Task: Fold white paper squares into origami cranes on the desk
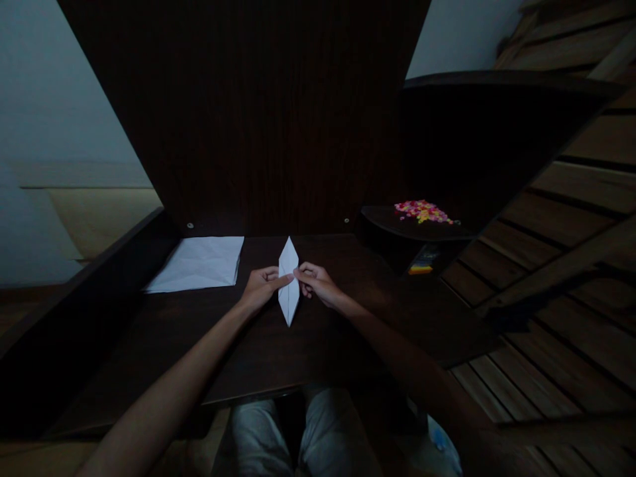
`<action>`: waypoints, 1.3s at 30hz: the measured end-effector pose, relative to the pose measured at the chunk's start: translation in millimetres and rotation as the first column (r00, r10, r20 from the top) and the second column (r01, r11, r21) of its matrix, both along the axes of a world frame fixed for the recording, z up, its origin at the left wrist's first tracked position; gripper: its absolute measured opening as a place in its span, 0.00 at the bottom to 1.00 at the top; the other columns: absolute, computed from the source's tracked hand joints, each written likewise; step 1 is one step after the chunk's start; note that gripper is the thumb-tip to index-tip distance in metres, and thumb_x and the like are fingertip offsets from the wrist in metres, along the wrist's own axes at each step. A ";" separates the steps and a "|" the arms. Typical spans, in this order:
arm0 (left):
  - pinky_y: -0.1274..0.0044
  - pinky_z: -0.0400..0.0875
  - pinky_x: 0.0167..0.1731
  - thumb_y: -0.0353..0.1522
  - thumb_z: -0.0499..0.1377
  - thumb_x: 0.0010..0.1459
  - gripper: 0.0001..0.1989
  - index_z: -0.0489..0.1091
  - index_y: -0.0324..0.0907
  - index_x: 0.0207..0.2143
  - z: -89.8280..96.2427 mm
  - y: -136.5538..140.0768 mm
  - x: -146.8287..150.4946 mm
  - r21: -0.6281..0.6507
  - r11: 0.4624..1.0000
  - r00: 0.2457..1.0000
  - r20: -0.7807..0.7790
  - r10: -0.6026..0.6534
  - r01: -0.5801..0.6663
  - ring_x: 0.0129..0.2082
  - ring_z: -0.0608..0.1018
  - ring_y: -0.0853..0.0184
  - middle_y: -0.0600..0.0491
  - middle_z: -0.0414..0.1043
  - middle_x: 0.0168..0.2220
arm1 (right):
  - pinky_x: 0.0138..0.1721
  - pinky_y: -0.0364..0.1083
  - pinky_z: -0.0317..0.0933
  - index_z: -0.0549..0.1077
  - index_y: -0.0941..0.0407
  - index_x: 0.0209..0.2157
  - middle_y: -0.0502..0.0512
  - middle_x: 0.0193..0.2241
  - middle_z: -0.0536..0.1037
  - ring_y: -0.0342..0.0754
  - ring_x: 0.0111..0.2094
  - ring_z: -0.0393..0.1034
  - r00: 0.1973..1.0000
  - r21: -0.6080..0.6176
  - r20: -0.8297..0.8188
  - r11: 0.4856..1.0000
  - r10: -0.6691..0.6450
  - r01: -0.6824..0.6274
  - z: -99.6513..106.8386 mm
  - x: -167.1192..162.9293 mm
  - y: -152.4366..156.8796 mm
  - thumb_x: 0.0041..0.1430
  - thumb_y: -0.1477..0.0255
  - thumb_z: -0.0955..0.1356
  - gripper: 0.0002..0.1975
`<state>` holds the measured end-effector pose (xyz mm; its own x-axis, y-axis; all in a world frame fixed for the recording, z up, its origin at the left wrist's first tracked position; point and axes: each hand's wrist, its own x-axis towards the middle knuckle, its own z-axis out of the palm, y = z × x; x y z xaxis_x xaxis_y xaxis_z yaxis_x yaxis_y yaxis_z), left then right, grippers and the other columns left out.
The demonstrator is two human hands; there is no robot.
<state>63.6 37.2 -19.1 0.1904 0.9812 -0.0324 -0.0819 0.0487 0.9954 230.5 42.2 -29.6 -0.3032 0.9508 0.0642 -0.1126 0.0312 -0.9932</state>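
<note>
A folded white paper (289, 305), long and narrow with a pointed tip at each end, is held up over the dark desk. My left hand (262, 286) pinches its left edge, the thumb lying across the front face. On the opposite edge, my right hand (317, 283) grips it between thumb and fingers. A crease runs lengthwise down the middle of the paper. The fingers behind it are partly hidden.
White paper sheets (201, 262) lie at the desk's back left, beside a raised side board (99, 278). Small pink, red and yellow pieces (424, 211) are heaped on a low corner shelf (387, 218) at right. Wooden slats (571, 192) stand beyond it.
</note>
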 end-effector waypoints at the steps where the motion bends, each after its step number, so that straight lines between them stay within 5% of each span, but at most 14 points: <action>1: 0.76 0.70 0.29 0.43 0.73 0.34 0.22 0.75 0.37 0.30 0.4 -0.3 0.3 -0.002 1.000 1.000 0.006 -0.020 0.020 0.27 0.78 0.65 0.51 0.78 0.28 | 0.13 0.36 0.48 0.66 0.56 0.26 0.42 0.15 0.66 0.36 0.13 0.57 1.000 0.010 0.011 1.000 -0.007 0.006 0.0 0.2 0.1 0.46 0.53 0.72 0.21; 30: 0.73 0.71 0.37 0.36 0.71 0.39 0.19 0.77 0.36 0.35 9.5 -9.3 3.2 -0.041 0.958 0.958 0.044 -0.282 0.284 0.30 0.79 0.64 0.48 0.80 0.32 | 0.12 0.38 0.44 0.63 0.56 0.19 0.43 0.11 0.63 0.36 0.11 0.54 0.994 0.113 0.022 0.988 -0.104 0.101 -4.4 0.8 5.6 0.51 0.55 0.67 0.20; 39: 0.75 0.71 0.32 0.36 0.72 0.36 0.19 0.76 0.36 0.31 4.8 -1.7 2.2 -0.004 1.000 0.985 0.173 -0.012 0.013 0.27 0.78 0.66 0.50 0.79 0.28 | 0.14 0.38 0.46 0.65 0.57 0.21 0.44 0.14 0.66 0.36 0.13 0.56 0.997 0.176 0.069 0.984 -0.029 0.016 -2.0 1.8 1.7 0.51 0.52 0.68 0.22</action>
